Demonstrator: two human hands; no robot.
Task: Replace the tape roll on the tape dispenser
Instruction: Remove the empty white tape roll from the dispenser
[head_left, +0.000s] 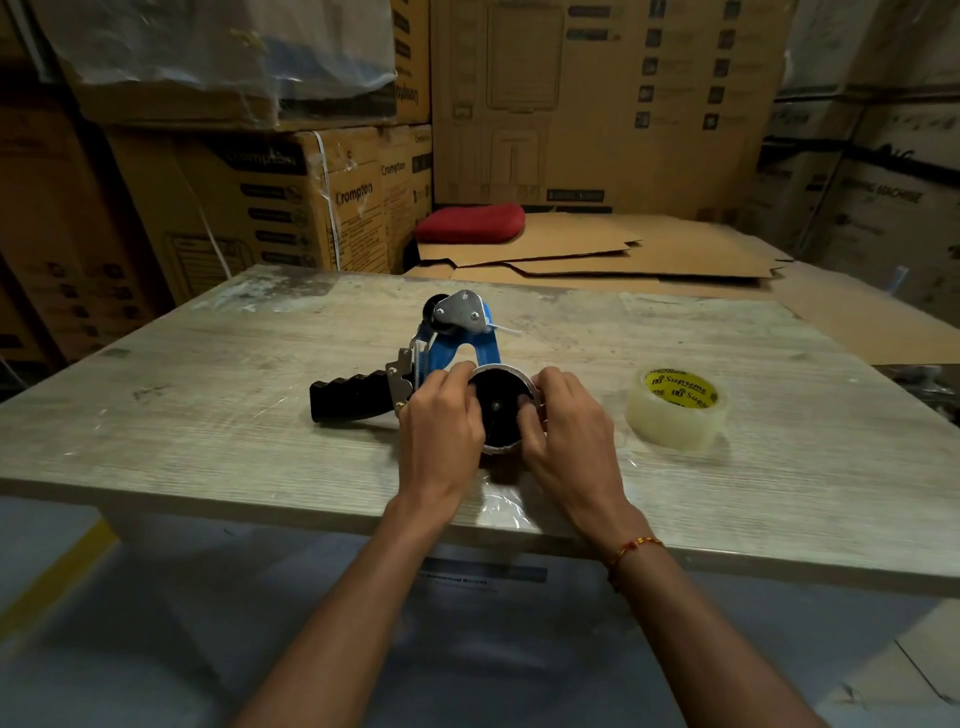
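Table (182, 415), pale wood-grain, worn surface. Tape dispenser (457, 338), blue frame, lay on its side near the table's middle; black handle (348, 397) pointed left, metal end plate at the far end. Left hand (441, 431) curled its fingers over the left rim of the dispenser's black hub (501, 410). Right hand (563, 426) gripped the hub's right rim, fingertips pressed on its face. Tape roll (675, 408), clear with yellow printed core, lay flat on the table, right of the hands, apart from them.
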